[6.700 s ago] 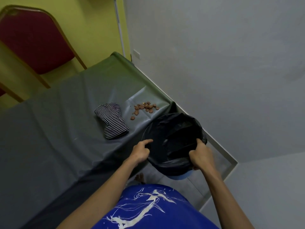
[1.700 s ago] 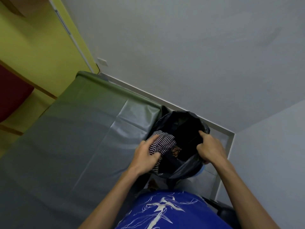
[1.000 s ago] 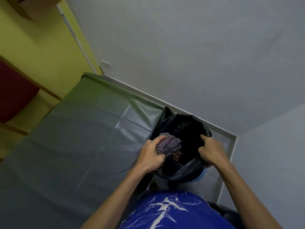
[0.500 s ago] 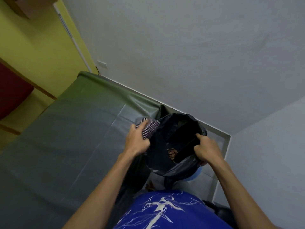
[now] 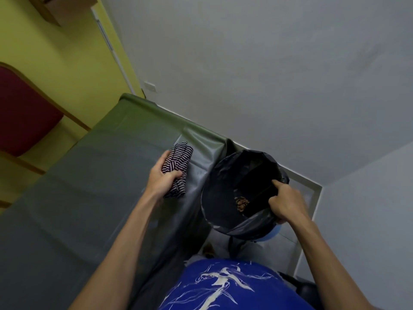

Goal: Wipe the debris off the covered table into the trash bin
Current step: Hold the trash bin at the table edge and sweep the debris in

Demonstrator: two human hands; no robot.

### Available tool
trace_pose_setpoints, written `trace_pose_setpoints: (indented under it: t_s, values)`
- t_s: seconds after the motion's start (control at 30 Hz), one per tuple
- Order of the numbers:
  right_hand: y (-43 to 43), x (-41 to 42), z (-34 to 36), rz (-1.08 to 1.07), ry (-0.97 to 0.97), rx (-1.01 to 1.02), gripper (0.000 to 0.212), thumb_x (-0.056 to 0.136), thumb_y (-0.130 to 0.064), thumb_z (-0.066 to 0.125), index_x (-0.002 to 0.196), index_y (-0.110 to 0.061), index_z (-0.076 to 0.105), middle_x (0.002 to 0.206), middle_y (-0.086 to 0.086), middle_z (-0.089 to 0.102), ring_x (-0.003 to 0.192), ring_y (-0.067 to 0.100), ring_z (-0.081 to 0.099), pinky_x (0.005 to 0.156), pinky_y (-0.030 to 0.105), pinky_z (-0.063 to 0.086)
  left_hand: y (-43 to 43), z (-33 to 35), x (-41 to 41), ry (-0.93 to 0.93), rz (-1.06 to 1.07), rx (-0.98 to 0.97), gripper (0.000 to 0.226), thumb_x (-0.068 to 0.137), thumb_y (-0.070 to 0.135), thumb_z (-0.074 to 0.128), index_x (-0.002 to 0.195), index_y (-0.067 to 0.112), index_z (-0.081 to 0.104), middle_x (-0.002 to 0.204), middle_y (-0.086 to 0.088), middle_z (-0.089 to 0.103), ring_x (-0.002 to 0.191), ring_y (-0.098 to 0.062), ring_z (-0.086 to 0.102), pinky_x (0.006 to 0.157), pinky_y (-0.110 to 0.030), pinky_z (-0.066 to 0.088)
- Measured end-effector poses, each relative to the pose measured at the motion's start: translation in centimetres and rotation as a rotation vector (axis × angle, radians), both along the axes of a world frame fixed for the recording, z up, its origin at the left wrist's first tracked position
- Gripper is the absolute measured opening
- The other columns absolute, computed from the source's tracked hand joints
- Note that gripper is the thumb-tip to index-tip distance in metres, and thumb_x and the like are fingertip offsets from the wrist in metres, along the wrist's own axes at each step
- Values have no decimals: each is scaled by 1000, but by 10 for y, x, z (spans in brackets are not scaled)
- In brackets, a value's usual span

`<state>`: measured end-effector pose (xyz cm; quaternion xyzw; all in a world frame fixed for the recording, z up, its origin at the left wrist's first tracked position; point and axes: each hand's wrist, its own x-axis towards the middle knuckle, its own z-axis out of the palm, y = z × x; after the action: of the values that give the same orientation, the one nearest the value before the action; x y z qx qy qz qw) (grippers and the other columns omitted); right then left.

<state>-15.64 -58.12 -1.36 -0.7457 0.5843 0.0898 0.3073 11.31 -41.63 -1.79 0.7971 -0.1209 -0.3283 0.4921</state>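
My left hand (image 5: 162, 179) grips a black-and-white striped cloth (image 5: 178, 161) over the grey-green covered table (image 5: 93, 189), near its right end. My right hand (image 5: 285, 203) holds the rim of the trash bin (image 5: 220, 198), which is lined with a black bag and tilted against the table's end. A small heap of brown debris (image 5: 241, 202) lies inside the bin. No debris shows on the table cover.
A grey wall runs behind the table and bin, meeting a second wall in a corner at the right. A red-cushioned wooden chair (image 5: 24, 117) stands at the far left by a yellow wall. Tiled floor (image 5: 283, 247) shows below the bin.
My left hand has pulled the striped cloth out of the bin and back over the table. The brown debris stays in the bin. My right hand keeps hold of the rim.
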Motion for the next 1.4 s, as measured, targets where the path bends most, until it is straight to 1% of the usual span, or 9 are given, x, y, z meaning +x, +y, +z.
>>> trace_pose_setpoints:
  t_s: [0.17, 0.47, 0.6, 0.77, 0.87, 0.97, 1.07, 1.27, 1.4]
  values:
    - [7, -11, -1, -54, -54, 16, 79, 77, 0, 41, 150, -28, 38, 125, 20, 64, 78, 32, 70, 74, 43, 60, 8, -30, -13, -280, -210, 307, 80, 84, 27, 73, 152, 38, 32, 139, -20, 40, 133, -35, 43, 117, -37, 31]
    - [19, -45, -4, -171, -154, 62, 79, 78, 5, 38, 147, -32, 44, 115, 18, 65, 46, 24, 66, 53, 38, 59, 17, -10, -90, -647, 85, -44, 39, 86, 4, 65, 119, 24, 71, 116, -4, 56, 110, -18, 55, 100, -11, 36]
    - [16, -64, -2, -176, -147, 51, 75, 82, 7, 39, 147, -30, 45, 120, 19, 65, 60, 19, 62, 47, 20, 50, 3, -20, -120, -378, -6, -75, 38, 90, 7, 62, 115, 35, 68, 110, 0, 55, 95, -14, 61, 86, -24, 53]
    - [15, -86, -4, -250, -182, 50, 72, 84, 5, 41, 144, -34, 48, 105, 15, 66, 67, 22, 63, 73, 44, 59, -9, -50, -142, -189, -265, 160, 45, 96, 24, 57, 138, 41, 52, 131, -7, 49, 125, -22, 47, 111, -39, 39]
    - [10, -100, -10, -266, -179, 59, 70, 86, 3, 42, 145, -34, 48, 127, 17, 63, 89, 30, 64, 84, 45, 57, -20, -55, -149, -21, -414, 207, 51, 101, 26, 50, 148, 40, 38, 149, -3, 46, 131, -14, 48, 112, -33, 39]
    - [11, -110, -20, -301, -207, 104, 69, 87, 2, 42, 144, -37, 49, 126, 15, 63, 75, 24, 66, 74, 39, 59, -29, -65, -157, 91, -438, 255, 56, 103, 17, 43, 153, 39, 29, 148, 3, 47, 92, 8, 55, 78, -3, 45]
    - [8, -122, -34, -318, -206, 119, 70, 87, 2, 43, 143, -39, 49, 117, 14, 67, 66, 22, 66, 72, 38, 60, -41, -74, -165, 133, -422, 292, 67, 97, 4, 39, 152, 41, 29, 146, -1, 49, 77, 5, 56, 59, -2, 45]
    - [-2, -134, -69, -302, -158, 183, 69, 91, 7, 44, 150, -29, 40, 134, 16, 60, 88, 23, 54, 81, 23, 39, -49, -104, -186, 147, -375, 297, 74, 94, -3, 39, 148, 47, 34, 138, 0, 56, 89, -14, 68, 67, -11, 52]
    - [-16, -127, -124, -224, -146, 251, 69, 94, 5, 42, 153, -28, 33, 139, 14, 56, 106, 31, 58, 83, 22, 38, -48, -145, -183, 137, -298, 394, 73, 93, -3, 43, 148, 44, 35, 138, -3, 58, 105, -16, 65, 98, -26, 52]
